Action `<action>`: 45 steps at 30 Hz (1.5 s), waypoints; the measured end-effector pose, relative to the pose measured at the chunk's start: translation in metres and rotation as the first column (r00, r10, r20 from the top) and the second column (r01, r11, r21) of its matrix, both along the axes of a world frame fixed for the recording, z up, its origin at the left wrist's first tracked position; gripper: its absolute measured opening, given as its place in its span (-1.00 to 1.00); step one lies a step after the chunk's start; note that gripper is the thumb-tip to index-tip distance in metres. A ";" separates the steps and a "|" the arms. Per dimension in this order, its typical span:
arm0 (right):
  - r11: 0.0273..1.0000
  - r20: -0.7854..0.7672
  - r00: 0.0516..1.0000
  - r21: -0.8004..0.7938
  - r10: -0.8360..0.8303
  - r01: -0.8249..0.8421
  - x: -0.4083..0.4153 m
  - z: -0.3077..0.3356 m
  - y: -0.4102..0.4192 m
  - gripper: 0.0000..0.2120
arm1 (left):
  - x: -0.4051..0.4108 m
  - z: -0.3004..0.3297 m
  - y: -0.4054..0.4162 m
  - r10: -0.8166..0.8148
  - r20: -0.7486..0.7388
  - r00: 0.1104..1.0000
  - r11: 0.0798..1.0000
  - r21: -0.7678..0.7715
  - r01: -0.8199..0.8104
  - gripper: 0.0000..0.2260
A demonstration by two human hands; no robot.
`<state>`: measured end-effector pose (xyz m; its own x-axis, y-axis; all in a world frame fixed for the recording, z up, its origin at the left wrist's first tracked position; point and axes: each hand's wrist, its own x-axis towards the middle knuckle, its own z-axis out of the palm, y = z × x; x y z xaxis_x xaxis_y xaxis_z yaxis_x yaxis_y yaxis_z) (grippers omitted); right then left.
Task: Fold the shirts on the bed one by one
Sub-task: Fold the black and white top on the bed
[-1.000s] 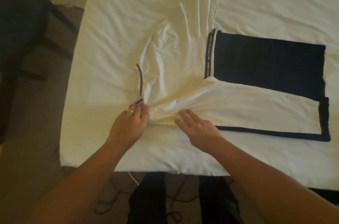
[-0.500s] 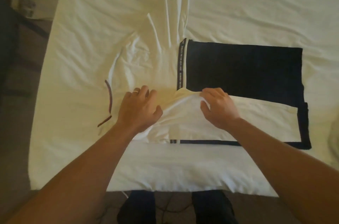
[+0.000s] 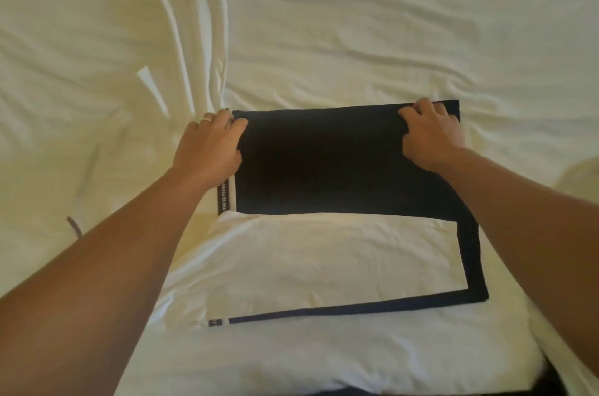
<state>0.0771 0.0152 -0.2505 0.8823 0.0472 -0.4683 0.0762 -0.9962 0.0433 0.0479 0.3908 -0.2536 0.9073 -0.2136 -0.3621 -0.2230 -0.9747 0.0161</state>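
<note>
White, wrinkled bed sheet (image 3: pixel 356 23) fills the view; on it, near the front edge, lies a partly folded shirt (image 3: pixel 324 162) — black panel behind, white panel folded across the front, a dark band along the right and lower edges; the left hand (image 3: pixel 209 146) grips the black panel's far left corner, fingers curled over the edge; the right hand (image 3: pixel 432 133) grips its far right corner likewise — both forearms reach in from below.
</note>
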 end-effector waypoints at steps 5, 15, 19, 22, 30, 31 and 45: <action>0.995 0.014 0.997 -0.060 0.081 -0.080 0.016 -0.016 -0.015 -0.39 | 0.019 -0.014 -0.004 -0.068 0.014 0.998 0.987 0.145 0.065 -0.35; 0.988 0.142 0.988 -0.147 0.062 -0.040 0.016 -0.014 -0.021 -0.49 | 0.015 -0.006 -0.004 -0.037 0.146 0.989 0.973 0.229 0.003 -0.45; 0.985 0.163 0.987 -0.167 -0.014 0.042 -0.009 -0.004 -0.019 -0.74 | -0.010 0.009 0.000 -0.030 0.309 0.950 0.988 0.155 -0.019 -0.70; 0.980 0.165 0.979 -0.138 -0.123 0.146 -0.041 0.004 -0.019 -0.78 | -0.038 0.014 0.004 -0.078 0.386 0.919 0.991 0.130 0.030 -0.87; 0.978 0.155 0.984 -0.174 -0.089 0.115 -0.129 0.021 -0.037 -0.76 | -0.132 0.010 0.017 -0.191 0.529 0.827 0.981 0.137 0.139 -0.84; 0.979 0.156 0.984 -0.165 -0.089 0.115 -0.136 0.020 -0.040 -0.77 | -0.141 0.010 0.018 -0.185 0.539 0.822 0.982 0.130 0.136 -0.83; 0.989 0.041 0.991 -0.069 -0.128 0.131 -0.171 0.010 -0.070 -0.68 | -0.176 0.004 -0.008 -0.158 0.215 0.964 0.980 0.151 0.127 -0.64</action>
